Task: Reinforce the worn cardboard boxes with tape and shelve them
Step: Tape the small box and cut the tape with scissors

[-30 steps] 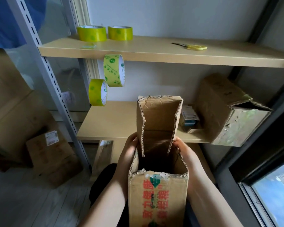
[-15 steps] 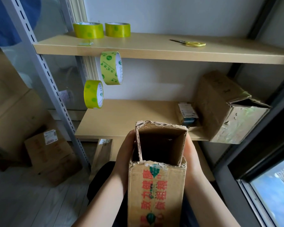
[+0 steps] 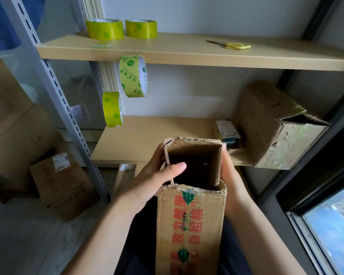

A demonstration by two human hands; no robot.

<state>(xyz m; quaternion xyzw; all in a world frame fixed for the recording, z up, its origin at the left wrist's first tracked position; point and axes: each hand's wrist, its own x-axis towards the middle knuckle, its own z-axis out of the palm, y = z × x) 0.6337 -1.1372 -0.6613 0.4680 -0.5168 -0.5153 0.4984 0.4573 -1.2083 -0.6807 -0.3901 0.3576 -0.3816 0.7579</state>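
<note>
Two yellow-green tape rolls (image 3: pixel 104 28) (image 3: pixel 141 28) stood on the upper shelf (image 3: pixel 187 53), with yellow-handled scissors (image 3: pixel 233 45) lying further right. Two more tape rolls (image 3: pixel 133 76) (image 3: pixel 112 109) appeared below that shelf's front edge; how they were supported could not be determined. On the lower shelf (image 3: pixel 147 141) a worn, dented cardboard box (image 3: pixel 274 126) lay tilted at the right end, and a small blue-and-white carton (image 3: pixel 226 132) sat just beside it. Labelled boxes (image 3: pixel 62 183) stood on the floor at left, behind the grey slotted upright (image 3: pixel 54 92).

The open-topped box (image 3: pixel 191 215) was held upright close to the person, in front of the lower shelf, its rim torn and ragged. The left hand (image 3: pixel 157 175) gripped the left wall, thumb hooked over the edge into the opening. The right hand (image 3: pixel 227 171) was pressed against the right wall, fingers wrapped behind it, partly hidden.

The box front carried red Chinese characters and a green emblem; the wording was not legible with certainty.
</note>
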